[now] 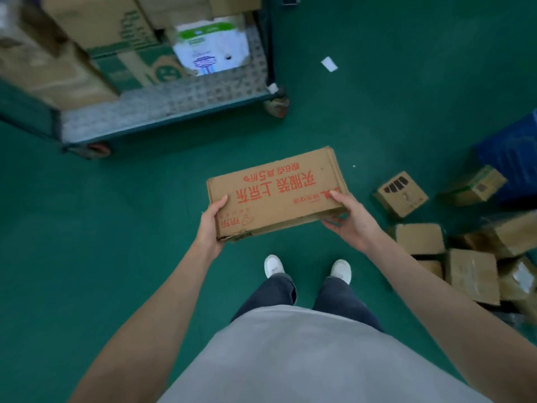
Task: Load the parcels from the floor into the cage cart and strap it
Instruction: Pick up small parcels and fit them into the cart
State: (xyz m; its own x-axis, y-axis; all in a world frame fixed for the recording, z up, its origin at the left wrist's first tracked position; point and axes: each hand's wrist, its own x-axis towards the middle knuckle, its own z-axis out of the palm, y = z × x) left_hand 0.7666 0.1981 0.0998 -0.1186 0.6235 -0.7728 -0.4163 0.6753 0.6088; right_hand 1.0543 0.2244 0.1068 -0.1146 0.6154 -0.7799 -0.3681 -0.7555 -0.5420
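Note:
I hold a flat brown cardboard parcel with red print (276, 190) in front of me, above the green floor. My left hand (210, 225) grips its near left corner, thumb on top. Its near right corner sits in my right hand (350, 219), thumb on top and fingers underneath. The cage cart (162, 112) stands at the upper left, its metal deck holding several cardboard boxes and one white box with a green band (212, 45). A pile of brown parcels (465, 251) lies on the floor at the right.
A small box with dark cut-outs (401, 193) lies apart from the pile. A blue crate (511, 158) stands at the right edge. A white scrap of paper (329, 64) lies on the floor beyond the cart. My feet (308, 269) stand below the parcel.

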